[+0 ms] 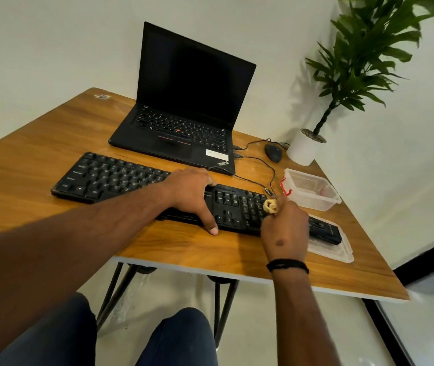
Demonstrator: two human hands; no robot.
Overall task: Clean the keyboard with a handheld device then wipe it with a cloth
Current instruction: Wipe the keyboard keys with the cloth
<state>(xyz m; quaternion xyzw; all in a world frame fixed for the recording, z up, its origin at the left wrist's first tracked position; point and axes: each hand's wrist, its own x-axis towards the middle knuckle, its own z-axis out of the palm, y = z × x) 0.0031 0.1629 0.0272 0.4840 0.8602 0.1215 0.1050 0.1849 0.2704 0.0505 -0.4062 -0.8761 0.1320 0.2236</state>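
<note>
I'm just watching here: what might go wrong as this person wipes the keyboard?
The right hand rubs a bunched cloth at the keyboard's right end, beside a clear container near the table edge; a wide stroke might knock it off. The thin cable lies close by and could snag. The left hand presses on the keys, which may type into the laptop if connected.

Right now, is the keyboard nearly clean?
Looks like the wiping stage. The black handheld device lies set down on a clear lid, so that step seems finished. The left hand steadies the keyboard while the right hand rubs a rolled cloth over its right end. The remaining keys probably come next.
</note>
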